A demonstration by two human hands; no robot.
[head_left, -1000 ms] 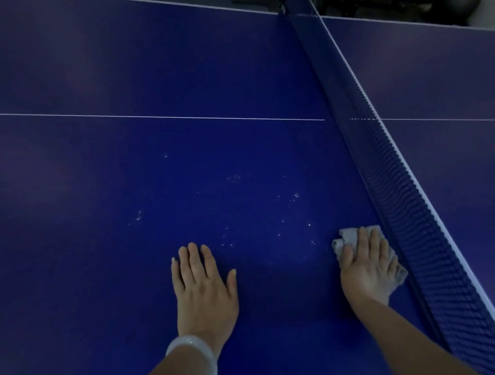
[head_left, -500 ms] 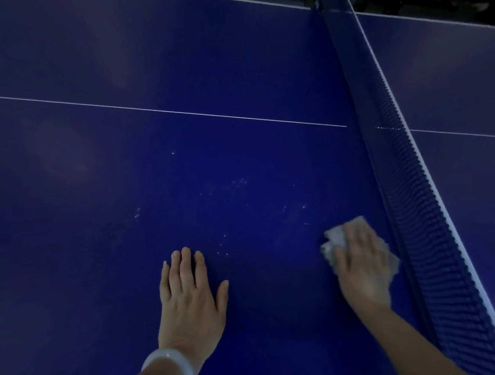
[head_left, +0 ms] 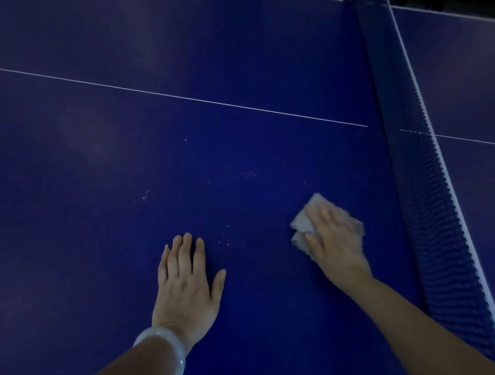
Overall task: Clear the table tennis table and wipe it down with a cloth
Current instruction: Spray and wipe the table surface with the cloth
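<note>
Cloth (head_left: 303, 227), soft and light, bunches under flat right hand (head_left: 336, 239) pressing it; left hand (head_left: 185, 282) rests spread on table (head_left: 92, 169)

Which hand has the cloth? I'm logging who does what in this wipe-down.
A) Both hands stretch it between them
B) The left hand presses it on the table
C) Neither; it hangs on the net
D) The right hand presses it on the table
D: the right hand lies flat on the pale cloth beside the net, while the left hand rests bare on the table.
</note>
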